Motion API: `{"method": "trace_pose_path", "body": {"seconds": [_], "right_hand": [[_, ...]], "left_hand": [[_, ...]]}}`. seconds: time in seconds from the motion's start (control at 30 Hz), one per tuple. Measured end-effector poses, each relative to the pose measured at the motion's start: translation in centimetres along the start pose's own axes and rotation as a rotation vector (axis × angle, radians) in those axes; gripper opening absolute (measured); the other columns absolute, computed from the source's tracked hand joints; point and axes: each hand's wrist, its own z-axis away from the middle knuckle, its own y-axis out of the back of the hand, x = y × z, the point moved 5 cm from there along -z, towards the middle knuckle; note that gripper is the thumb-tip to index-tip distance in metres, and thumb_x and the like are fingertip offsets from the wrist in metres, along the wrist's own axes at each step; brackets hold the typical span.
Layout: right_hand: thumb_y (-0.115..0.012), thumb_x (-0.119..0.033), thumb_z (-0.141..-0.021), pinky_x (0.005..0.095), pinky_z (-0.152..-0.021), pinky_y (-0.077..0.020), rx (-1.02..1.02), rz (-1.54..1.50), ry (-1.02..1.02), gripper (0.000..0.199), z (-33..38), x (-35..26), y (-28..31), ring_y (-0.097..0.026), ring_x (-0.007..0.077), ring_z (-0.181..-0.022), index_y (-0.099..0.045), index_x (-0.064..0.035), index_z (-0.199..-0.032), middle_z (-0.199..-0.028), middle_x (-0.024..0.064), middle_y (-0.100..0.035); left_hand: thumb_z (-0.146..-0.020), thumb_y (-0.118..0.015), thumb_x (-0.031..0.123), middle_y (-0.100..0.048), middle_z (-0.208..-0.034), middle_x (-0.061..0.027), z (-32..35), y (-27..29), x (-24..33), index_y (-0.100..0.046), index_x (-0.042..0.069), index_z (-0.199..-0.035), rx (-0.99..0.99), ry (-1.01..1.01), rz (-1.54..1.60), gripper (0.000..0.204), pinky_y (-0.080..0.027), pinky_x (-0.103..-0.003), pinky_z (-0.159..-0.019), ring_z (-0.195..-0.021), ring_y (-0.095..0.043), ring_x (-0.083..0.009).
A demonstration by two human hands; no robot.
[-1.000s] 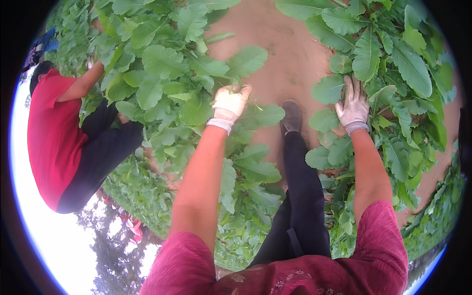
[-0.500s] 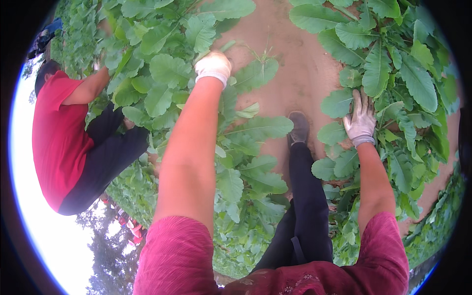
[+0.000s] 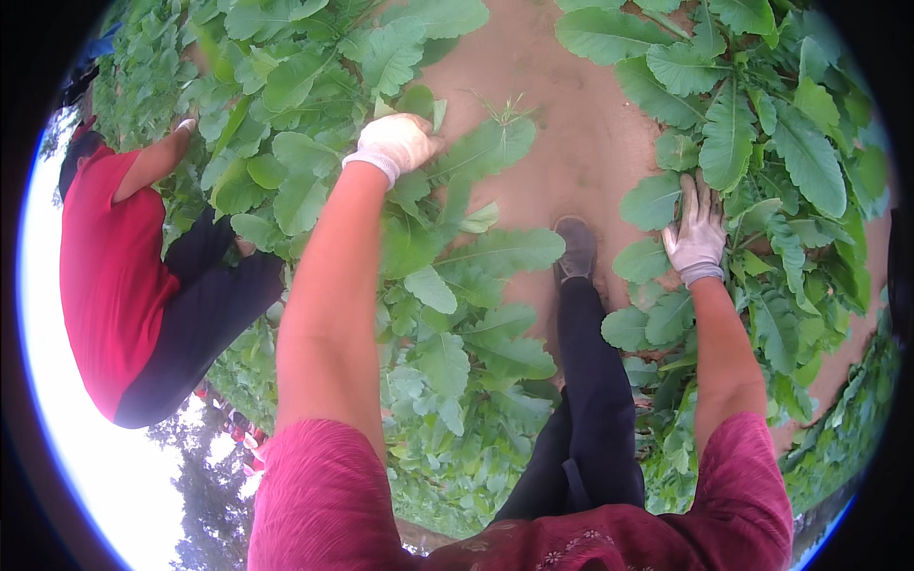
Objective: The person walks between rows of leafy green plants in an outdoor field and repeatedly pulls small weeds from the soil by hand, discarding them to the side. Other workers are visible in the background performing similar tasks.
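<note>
My left hand (image 3: 395,145), in a pale glove, is closed among the broad-leaved plants on the left. A green leaf (image 3: 417,101) pokes out right above its curled fingers, and the hand hides the rest of that leaf. My right hand (image 3: 698,234), in a dirt-stained pale glove, lies with fingers stretched out against the leafy plant (image 3: 728,143) on the right. Nothing shows in its grasp. Large lobed leaves (image 3: 509,246) spread just below my left hand.
A strip of brown soil (image 3: 552,124) runs between the two plant rows, with a small grassy weed (image 3: 506,110) on it. My dark shoe (image 3: 576,246) stands on the strip. Another person in a red shirt (image 3: 114,276) bends over plants at the left.
My left hand has shifted left and slightly toward me, turning at the wrist, and the green piece by it now shows as a leaf. My right hand stays put. The other person's arm moved slightly.
</note>
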Motion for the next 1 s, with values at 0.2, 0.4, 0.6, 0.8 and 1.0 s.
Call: {"method": "trace_pose_path", "body": {"seconds": [0.2, 0.4, 0.6, 0.8, 1.0], "right_hand": [[-0.070, -0.028, -0.074, 0.0505, -0.104, -0.0448, 0.013, -0.108, 0.007, 0.089, 0.1, -0.2, 0.3, -0.052, 0.0431, -0.124, -0.030, -0.0177, -0.152, -0.146, 0.0203, -0.042], [-0.070, -0.033, -0.073, 0.0478, -0.100, -0.0488, -0.041, -0.045, -0.025, 0.091, 0.1, -0.1, 0.5, -0.059, 0.0386, -0.118, -0.029, -0.0180, -0.153, -0.144, 0.0198, -0.046], [-0.068, -0.034, -0.076, 0.0475, -0.096, -0.0509, -0.078, -0.043, -0.039, 0.087, 0.2, 0.1, 0.0, -0.062, 0.0354, -0.115, -0.031, -0.0173, -0.153, -0.145, 0.0171, -0.046], [-0.066, -0.037, -0.082, 0.0470, -0.095, -0.0520, -0.185, -0.116, -0.065, 0.085, -0.1, -0.7, 2.5, -0.061, 0.0347, -0.117, -0.025, -0.0174, -0.154, -0.150, 0.0164, -0.042], [-0.049, -0.039, -0.089, 0.0452, -0.106, -0.0440, -0.581, -0.372, -0.235, 0.068, -1.2, -0.8, 10.9, -0.056, 0.0383, -0.125, -0.039, -0.0108, -0.150, -0.142, 0.0220, -0.053]], "left_hand": [[-0.087, -0.060, 0.057, -0.066, -0.122, -0.0150, 9.1, -3.2, 11.5, -0.068, 0.012, -0.116, -0.166, -0.313, 0.167, 0.054, -0.050, -0.041, -0.096, -0.113, -0.063, -0.0329], [-0.094, -0.060, 0.034, -0.055, -0.139, -0.0169, 2.3, 0.9, 5.4, -0.045, 0.010, -0.139, 0.299, 0.072, 0.097, 0.054, -0.053, -0.047, -0.092, -0.110, -0.065, -0.0373], [-0.085, -0.069, 0.035, -0.069, -0.118, -0.0166, 2.0, -1.4, 3.6, -0.063, 0.008, -0.127, -0.099, 0.011, 0.488, 0.051, -0.050, -0.039, -0.096, -0.112, -0.065, -0.0310], [-0.096, -0.059, 0.039, -0.067, -0.121, -0.0149, 23.6, -7.9, 13.9, -0.063, 0.015, -0.129, -0.199, -0.469, 0.859, 0.041, -0.047, -0.040, -0.102, -0.117, -0.061, -0.0333], [-0.091, -0.063, 0.039, -0.070, -0.116, -0.0188, 47.4, -13.3, 5.2, -0.066, 0.013, -0.129, -0.226, 0.082, 0.724, 0.046, -0.050, -0.041, -0.096, -0.110, -0.065, -0.0333]]}}
